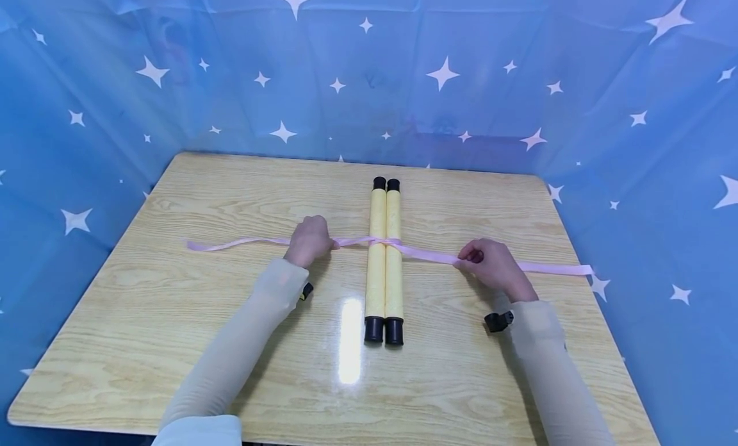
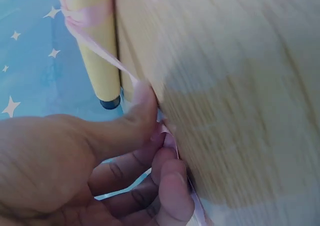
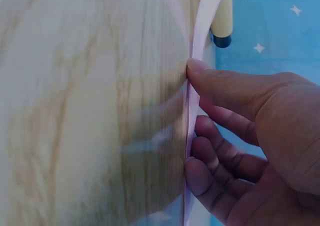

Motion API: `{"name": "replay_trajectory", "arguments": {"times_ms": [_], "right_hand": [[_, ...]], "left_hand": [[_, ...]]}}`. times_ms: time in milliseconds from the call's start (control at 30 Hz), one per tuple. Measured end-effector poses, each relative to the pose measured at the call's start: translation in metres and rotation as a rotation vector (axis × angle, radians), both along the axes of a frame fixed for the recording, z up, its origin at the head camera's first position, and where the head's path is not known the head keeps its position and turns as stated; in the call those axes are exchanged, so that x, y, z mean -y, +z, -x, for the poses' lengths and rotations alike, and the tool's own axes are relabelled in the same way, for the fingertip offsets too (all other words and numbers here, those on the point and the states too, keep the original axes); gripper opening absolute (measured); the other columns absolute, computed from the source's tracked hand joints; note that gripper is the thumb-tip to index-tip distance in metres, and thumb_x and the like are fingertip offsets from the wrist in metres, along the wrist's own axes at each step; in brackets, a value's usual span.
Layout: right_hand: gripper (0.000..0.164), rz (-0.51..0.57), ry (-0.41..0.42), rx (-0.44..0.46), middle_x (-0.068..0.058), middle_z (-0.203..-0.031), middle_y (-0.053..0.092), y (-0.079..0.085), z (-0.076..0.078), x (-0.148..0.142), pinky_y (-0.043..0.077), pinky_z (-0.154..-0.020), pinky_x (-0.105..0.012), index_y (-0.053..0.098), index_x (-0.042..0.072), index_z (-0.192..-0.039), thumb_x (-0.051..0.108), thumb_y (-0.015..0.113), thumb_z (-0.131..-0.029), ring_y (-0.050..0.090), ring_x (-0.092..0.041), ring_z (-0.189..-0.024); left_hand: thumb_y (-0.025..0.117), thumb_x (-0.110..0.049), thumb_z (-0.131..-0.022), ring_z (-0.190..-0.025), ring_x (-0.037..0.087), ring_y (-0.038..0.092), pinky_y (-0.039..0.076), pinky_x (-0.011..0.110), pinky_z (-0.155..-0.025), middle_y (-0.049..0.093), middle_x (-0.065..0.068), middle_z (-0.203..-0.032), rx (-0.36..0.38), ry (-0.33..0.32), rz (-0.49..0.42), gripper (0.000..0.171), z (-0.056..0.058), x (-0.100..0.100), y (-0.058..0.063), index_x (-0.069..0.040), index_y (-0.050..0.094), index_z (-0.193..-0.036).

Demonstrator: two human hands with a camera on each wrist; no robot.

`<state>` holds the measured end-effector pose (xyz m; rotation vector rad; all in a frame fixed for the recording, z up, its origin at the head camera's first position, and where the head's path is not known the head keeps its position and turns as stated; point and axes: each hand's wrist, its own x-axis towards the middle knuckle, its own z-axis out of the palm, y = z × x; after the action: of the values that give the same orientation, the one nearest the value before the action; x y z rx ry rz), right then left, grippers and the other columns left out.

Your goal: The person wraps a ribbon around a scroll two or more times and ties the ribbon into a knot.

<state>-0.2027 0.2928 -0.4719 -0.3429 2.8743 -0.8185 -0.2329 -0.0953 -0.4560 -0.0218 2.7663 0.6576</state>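
Note:
A scroll [image 1: 377,273] of two pale yellow rolls with black end caps lies lengthwise on the table, the rolls side by side. Around its middle goes a pink ribbon [image 1: 429,254], crossed over itself on top, with one tail running out to each side. Left of the scroll, my left hand [image 1: 311,239] pinches one tail between thumb and fingers; in the left wrist view the ribbon [image 2: 107,56] runs taut from the roll to the thumb [image 2: 142,106]. On the other side my right hand [image 1: 492,263] pinches the other tail, thumb [image 3: 220,83] against the ribbon, low over the table.
The wooden table [image 1: 173,318] carries a bright light reflection near the scroll's lower end. A blue star-patterned cloth [image 1: 369,55] hangs behind and at the sides. The ribbon's right end [image 1: 579,270] reaches the table's right edge. Small black wrist cameras [image 1: 498,321] sit under the sleeves.

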Motion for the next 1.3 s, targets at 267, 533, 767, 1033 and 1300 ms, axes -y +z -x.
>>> {"name": "replay_trajectory", "arguments": {"times_ms": [267,533,767,1033,1300], "right_hand": [[0.016,-0.014,-0.016,0.010,-0.004,-0.086,0.065,-0.001,-0.001,0.000,0.045,-0.071,-0.036,0.072,0.011,-0.092,0.027,0.070,-0.092,0.054,-0.021,-0.077],[0.024,0.013,-0.022,0.027,-0.004,-0.091,0.067,0.005,-0.002,-0.006,0.046,-0.073,-0.037,0.071,0.013,-0.097,0.036,0.068,-0.092,0.057,-0.022,-0.080],[0.038,0.029,-0.103,0.030,-0.006,-0.098,0.067,0.011,-0.003,-0.030,0.046,-0.072,-0.037,0.071,0.013,-0.105,0.048,0.058,-0.096,0.058,-0.023,-0.085],[0.055,-0.054,-0.389,-0.013,-0.015,-0.092,0.067,0.021,-0.011,-0.070,0.043,-0.058,-0.034,0.069,0.001,-0.105,0.052,0.049,-0.098,0.056,-0.027,-0.077],[0.076,-0.226,-0.703,0.197,-0.018,-0.075,0.061,0.019,-0.016,-0.112,0.040,-0.058,-0.044,0.067,-0.007,-0.091,0.064,0.040,-0.093,0.054,-0.035,-0.073]], "left_hand": [[0.058,-0.012,-0.098,-0.047,0.011,0.033,0.030,0.022,-0.045,0.049,0.002,-0.059,-0.086,-0.088,-0.247,0.036,-0.004,0.005,0.006,-0.006,0.051,-0.063],[0.059,-0.012,-0.096,-0.062,0.018,0.054,0.044,0.027,-0.058,0.064,0.009,-0.076,-0.183,-0.153,-0.403,0.020,-0.004,-0.002,0.036,0.003,0.072,-0.094],[0.057,-0.016,-0.099,-0.059,0.018,0.057,0.047,0.026,-0.054,0.066,0.013,-0.075,-0.149,-0.195,-0.536,0.022,-0.007,-0.013,0.055,-0.001,0.070,-0.090],[0.058,-0.019,-0.100,-0.063,0.022,0.061,0.052,0.032,-0.060,0.068,0.018,-0.081,-0.105,-0.197,-0.607,0.023,-0.011,-0.023,0.066,-0.001,0.070,-0.093],[0.057,-0.016,-0.100,-0.071,0.026,0.063,0.057,0.039,-0.069,0.067,0.024,-0.088,-0.027,-0.220,-0.711,0.022,-0.012,-0.032,0.067,0.002,0.069,-0.098]]}}
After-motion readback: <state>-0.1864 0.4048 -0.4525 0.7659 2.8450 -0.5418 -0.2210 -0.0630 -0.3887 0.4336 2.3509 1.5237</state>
